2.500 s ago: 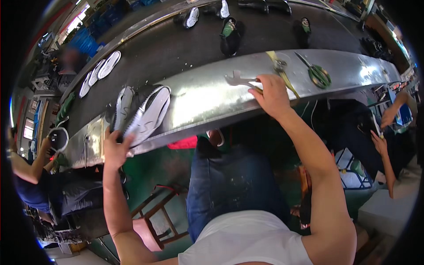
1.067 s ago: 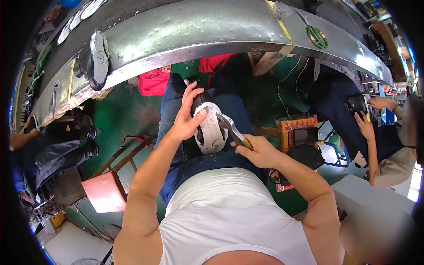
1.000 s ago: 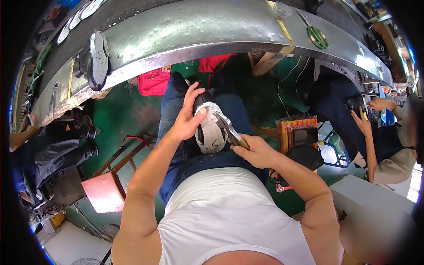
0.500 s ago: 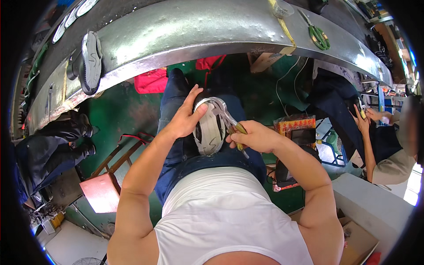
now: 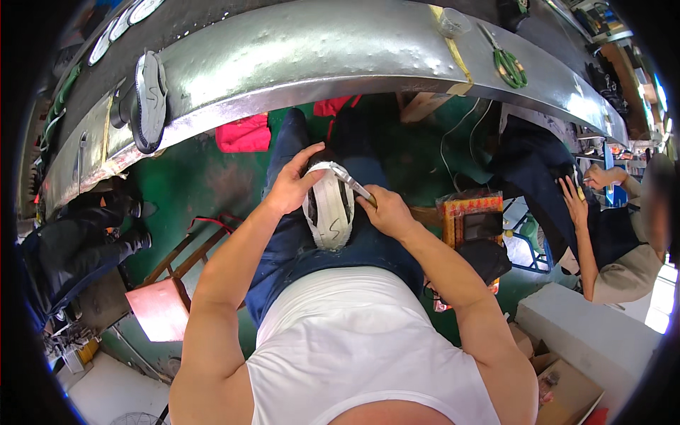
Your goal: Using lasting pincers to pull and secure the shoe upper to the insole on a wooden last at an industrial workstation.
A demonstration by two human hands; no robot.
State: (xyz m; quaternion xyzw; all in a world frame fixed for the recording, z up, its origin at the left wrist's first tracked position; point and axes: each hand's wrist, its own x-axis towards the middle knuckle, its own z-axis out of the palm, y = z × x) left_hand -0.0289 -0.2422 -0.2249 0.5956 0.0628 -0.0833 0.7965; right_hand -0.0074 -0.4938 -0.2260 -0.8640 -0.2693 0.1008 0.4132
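A shoe [image 5: 329, 216] lies bottom up between my thighs, its pale underside showing a dark curved pen mark. My left hand [image 5: 292, 184] grips its far end from the left side, thumb over the edge. In my right hand [image 5: 389, 212] are metal pincers [image 5: 352, 183] with yellow-green handles, the fingers closed round them. The pincers' head meets the shoe's far right edge. Whether the jaws have any material between them is too small to tell.
Ahead runs a metal-topped bench [image 5: 304, 49]. On it are another upturned shoe [image 5: 150, 99] on a stand, green-handled scissors [image 5: 508, 64] and a clear cup [image 5: 453, 23]. A pink-topped stool [image 5: 159, 309] stands left, a cardboard box [image 5: 570, 389] lower right. A co-worker's hand [image 5: 575, 202] shows at right.
The pincers have swung flatter and now reach the shoe's far edge from the right. My right hand has closed up around the handles, which were spread before. The left hand keeps its hold.
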